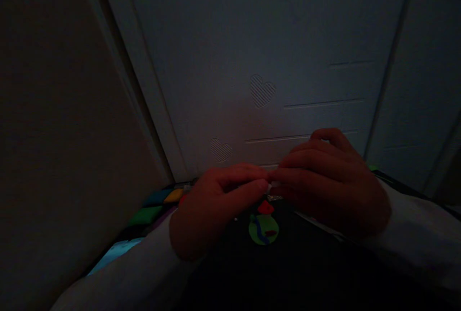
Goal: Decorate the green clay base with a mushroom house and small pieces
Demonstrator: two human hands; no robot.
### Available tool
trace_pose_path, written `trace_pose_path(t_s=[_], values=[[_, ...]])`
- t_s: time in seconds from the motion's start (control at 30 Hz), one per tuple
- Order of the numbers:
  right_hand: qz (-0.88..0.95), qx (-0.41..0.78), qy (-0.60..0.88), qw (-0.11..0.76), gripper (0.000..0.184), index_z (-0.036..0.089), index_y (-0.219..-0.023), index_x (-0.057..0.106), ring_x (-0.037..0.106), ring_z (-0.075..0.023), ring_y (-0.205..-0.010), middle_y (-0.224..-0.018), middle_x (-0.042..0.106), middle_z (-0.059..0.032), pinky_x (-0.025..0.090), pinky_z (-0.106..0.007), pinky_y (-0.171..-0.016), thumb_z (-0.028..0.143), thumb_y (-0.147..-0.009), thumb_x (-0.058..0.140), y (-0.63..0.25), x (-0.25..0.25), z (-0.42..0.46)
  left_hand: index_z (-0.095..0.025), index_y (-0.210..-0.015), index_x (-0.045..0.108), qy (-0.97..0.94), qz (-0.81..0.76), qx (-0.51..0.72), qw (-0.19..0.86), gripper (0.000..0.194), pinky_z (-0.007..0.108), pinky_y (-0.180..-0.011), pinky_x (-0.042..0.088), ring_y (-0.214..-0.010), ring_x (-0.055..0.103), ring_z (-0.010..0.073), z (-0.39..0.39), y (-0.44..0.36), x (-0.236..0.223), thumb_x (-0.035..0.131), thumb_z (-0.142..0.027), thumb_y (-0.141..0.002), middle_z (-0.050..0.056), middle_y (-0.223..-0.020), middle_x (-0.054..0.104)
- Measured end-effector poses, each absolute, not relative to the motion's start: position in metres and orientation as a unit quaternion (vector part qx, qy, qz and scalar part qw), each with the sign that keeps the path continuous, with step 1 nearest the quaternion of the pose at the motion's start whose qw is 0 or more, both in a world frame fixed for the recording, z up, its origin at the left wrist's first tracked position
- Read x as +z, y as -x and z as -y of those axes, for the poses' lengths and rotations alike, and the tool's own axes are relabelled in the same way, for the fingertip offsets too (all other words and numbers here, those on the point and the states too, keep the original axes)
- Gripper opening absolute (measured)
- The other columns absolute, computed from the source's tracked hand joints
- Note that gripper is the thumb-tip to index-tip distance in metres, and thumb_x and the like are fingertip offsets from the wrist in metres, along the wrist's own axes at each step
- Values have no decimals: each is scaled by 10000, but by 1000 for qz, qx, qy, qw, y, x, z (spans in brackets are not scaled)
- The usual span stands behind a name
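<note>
In the dim light my left hand and my right hand meet at their fingertips above a dark surface. Thumb and forefinger of the left hand close on a small white piece, perhaps modelling clay, mostly covered by the fingers. The right fingers are bent around the same spot, their tips touching the left ones. Just below lies a flat green disc bearing a wavy blue strip and a short dark red piece. A red-orange piece adjoins the disc's upper edge.
Coloured packs, among them a green one, a yellow one and a blue one, lie at the left. A pale blue sheet is nearer. A white panel with embossed hearts rises behind the hands.
</note>
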State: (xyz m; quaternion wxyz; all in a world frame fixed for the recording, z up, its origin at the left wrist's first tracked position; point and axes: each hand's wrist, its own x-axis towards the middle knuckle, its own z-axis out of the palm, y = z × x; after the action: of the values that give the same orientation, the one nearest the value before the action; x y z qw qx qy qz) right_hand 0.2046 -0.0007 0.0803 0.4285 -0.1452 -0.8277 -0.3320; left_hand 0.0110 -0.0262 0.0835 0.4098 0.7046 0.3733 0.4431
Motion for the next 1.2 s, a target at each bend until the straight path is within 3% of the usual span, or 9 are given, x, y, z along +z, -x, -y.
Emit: trace_pose_path(t_s=[0.27, 0.47, 0.63, 0.77, 1.03, 1.2], values=[[827, -350, 147, 415, 104, 199, -908, 579, 564, -119, -748, -850, 645, 8, 363, -346, -734, 246, -815, 576, -207, 81, -7, -255, -945, 701, -640, -407, 447, 474, 217, 226, -680, 441, -809, 615, 172, 20, -10, 82, 631, -298, -744, -6, -815, 704], [831, -293, 149, 448, 122, 186, -872, 544, 548, -122, -758, -847, 624, 2, 411, -333, -710, 223, -780, 614, -203, 76, -9, -249, -966, 690, -648, -385, 435, 492, 219, 244, -723, 440, -833, 609, 179, 18, -12, 80, 602, -290, -769, -8, -864, 704], [850, -236, 144, 449, 123, 187, -928, 580, 536, -122, -868, -916, 611, -6, 439, -285, -729, 214, -807, 580, -200, 76, -4, -192, -919, 698, -621, -322, 443, 561, 188, 277, -829, 418, -963, 582, 204, 14, -18, 76, 579, -205, -775, 16, -994, 684], [853, -221, 136, 453, 137, 181, -933, 593, 532, -119, -868, -920, 606, -16, 447, -277, -730, 215, -800, 589, -200, 77, -2, -159, -929, 690, -580, -233, 448, 639, 206, 265, -781, 432, -849, 625, 171, 13, -22, 71, 559, -133, -772, 29, -908, 707], [847, -237, 125, 459, 176, 181, -975, 606, 538, -146, -875, -931, 620, -32, 442, -305, -726, 207, -802, 580, -203, 76, -3, -148, -902, 694, -589, -268, 467, 602, 179, 265, -835, 405, -948, 592, 187, 11, -22, 72, 625, -162, -737, 31, -904, 703], [844, -225, 130, 469, 105, 171, -890, 593, 545, -123, -877, -919, 603, -27, 463, -273, -727, 226, -802, 585, -203, 76, -3, -176, -866, 697, -573, -260, 498, 596, 158, 292, -800, 430, -845, 610, 185, 11, -20, 74, 580, -191, -761, 24, -850, 699]])
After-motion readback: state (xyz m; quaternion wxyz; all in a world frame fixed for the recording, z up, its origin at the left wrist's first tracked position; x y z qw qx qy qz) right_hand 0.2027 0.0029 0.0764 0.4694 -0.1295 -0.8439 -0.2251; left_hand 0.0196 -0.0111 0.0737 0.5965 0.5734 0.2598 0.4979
